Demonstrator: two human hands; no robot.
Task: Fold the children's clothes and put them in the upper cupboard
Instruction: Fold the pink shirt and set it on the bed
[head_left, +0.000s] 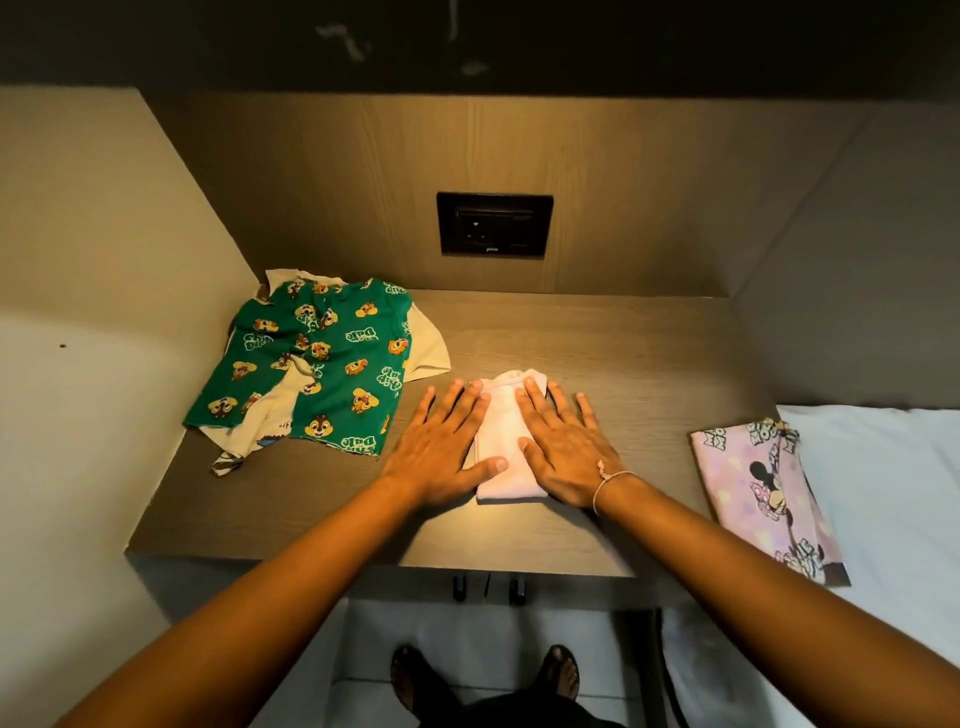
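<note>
Hands: left hand and right hand lie flat and open, pressing the pink folded cloth, gripping nothing.
Done: pink Minnie cloth, right of it, looks folded.
Left: green pyjamas, left of it, unfolded; cupboard unseen.

Head view, steeply down, close.

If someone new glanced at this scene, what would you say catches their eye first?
Probably the left hand and right hand, pressed flat side by side on a small folded pale pink garment at the middle of the wooden shelf. Next, the bright green cartoon-print clothes lying unfolded at the shelf's back left.
</note>
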